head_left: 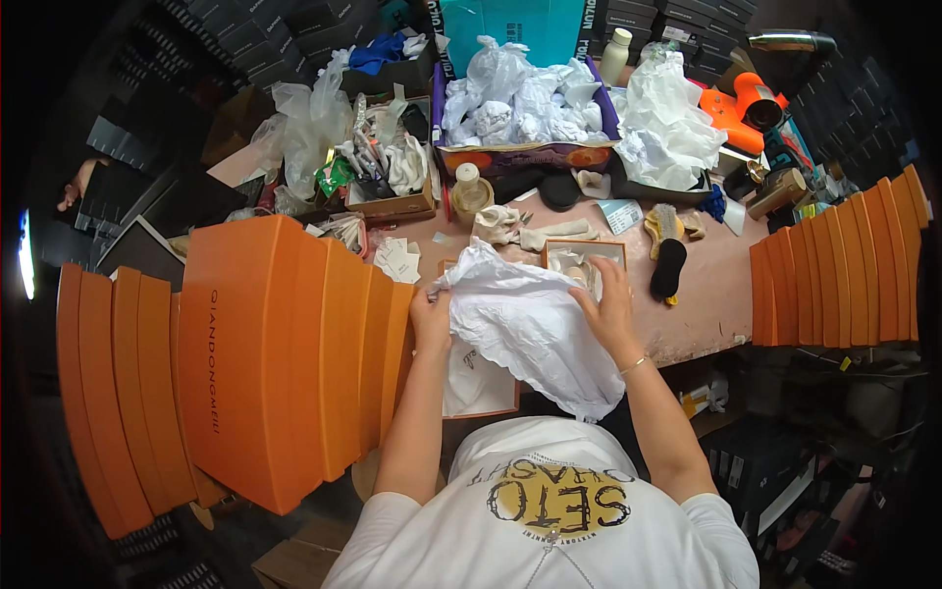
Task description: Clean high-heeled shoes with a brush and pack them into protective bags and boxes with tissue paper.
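A crumpled sheet of white tissue paper (535, 319) hangs slanting in front of me. My left hand (430, 319) pinches its upper left corner. Against the sheet's right edge is my right hand (612, 319), thumb and fingers apart and pointing away from me. Partly covered by the paper lies an orange-edged box (507, 397) with a white lining bearing dark lettering. Just beyond my right fingers, a second open orange-edged box part (552, 246) holds white paper and something pale that I cannot make out.
Orange boxes (245, 363) stand stacked at left, more orange boxes (834, 270) at right. Behind, a purple box (439, 108) holds wadded paper. A tape dispenser (731, 118), a bottle (616, 56), a jar (469, 191), and a black brush-like item (668, 270) lie around the pink table (692, 319).
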Action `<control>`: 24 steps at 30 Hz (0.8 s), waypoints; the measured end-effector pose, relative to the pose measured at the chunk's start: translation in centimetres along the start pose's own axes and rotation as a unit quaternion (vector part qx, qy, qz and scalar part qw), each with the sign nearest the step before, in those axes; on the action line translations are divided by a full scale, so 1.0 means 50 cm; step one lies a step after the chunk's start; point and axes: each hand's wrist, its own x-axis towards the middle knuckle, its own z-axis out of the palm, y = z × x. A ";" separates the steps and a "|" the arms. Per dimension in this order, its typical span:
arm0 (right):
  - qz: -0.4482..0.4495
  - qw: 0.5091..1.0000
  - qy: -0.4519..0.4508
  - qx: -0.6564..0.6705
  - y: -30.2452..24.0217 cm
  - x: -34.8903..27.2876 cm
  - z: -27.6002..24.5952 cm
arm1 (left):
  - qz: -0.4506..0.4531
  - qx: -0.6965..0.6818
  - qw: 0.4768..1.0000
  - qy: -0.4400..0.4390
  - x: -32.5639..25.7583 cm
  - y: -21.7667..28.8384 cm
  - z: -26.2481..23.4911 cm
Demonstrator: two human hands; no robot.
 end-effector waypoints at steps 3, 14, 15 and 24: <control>0.036 0.971 -0.215 0.103 -0.116 -0.025 -0.056 | 0.005 0.054 0.998 -0.012 0.019 0.002 0.005; 0.439 0.785 -0.134 0.416 -0.005 -0.106 0.023 | -0.082 -0.017 0.992 -0.099 0.051 0.014 0.002; 0.487 0.744 -0.062 0.453 0.010 -0.098 0.011 | -0.095 -0.013 0.988 -0.120 0.051 0.018 0.005; 0.376 0.661 0.344 0.550 0.352 -0.118 -0.338 | 0.037 0.198 0.968 -0.151 0.059 -0.025 -0.020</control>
